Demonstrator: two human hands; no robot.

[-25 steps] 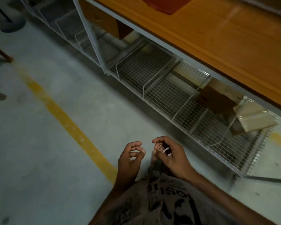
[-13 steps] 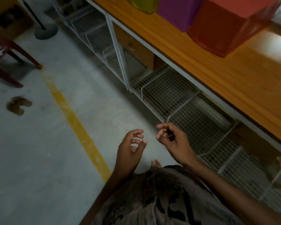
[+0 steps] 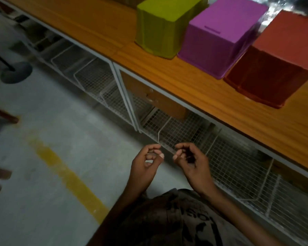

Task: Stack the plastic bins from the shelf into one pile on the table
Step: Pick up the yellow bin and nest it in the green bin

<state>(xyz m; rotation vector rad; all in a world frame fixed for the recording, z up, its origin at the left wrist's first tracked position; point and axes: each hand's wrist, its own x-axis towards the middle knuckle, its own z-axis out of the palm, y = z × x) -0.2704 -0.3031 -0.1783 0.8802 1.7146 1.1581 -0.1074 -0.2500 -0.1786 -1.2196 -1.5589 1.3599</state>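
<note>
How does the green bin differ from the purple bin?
Colour: green bin yellow-green, purple bin violet. Base: purple bin's shows a slot, green bin's looks plain. Place: green bin ends the row at left, purple bin sits between it and the red bin. Both stand upside down on the wooden top.

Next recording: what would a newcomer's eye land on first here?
Three bright plastic bins stand side by side on the wooden tabletop, upper right: a yellow-green bin, a purple bin and a red bin. Low in the middle, the left hand and right hand hang empty and loosely curled above the grey floor with its yellow line.
</note>
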